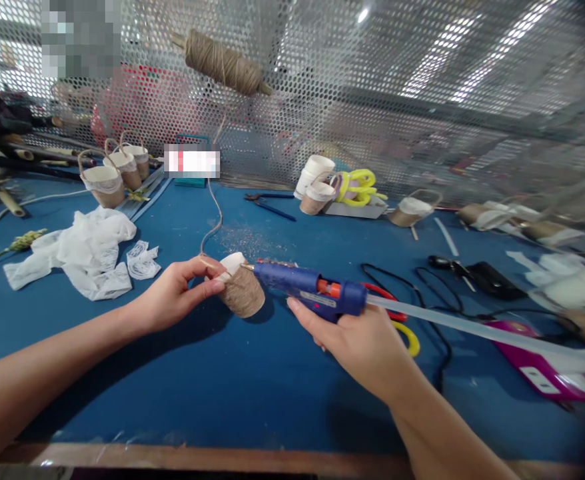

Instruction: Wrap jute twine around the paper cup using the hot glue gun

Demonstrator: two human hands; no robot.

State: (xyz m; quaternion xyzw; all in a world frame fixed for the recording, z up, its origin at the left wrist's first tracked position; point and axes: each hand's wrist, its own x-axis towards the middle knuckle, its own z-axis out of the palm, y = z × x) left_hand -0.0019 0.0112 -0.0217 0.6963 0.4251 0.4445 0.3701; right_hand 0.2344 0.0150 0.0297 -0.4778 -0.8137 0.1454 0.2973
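My left hand [187, 290] pinches the rim of a small cup [244, 293] wrapped in brown twine, with its white rim showing. The cup leans to one side just over the blue table. A strand of twine [217, 207] runs from these fingers up toward a spool [225, 63]. In my right hand [360, 340] is a blue hot glue gun [297, 283], fingers wrapped round its grip. Its nozzle points left, close to the upper edge of the twine wrap; whether it touches is too small to tell. A long clear glue stick [452, 323] sticks out of the gun's back.
White lace [85, 253] lies at left, near several small handled baskets [105, 187]. Pliers [272, 205], white cups [317, 173] and a yellow coil [357, 187] are at the back. Black cables [442, 340], scissors with red and yellow handles [410, 340] and a magenta power strip [542, 367] lie right.
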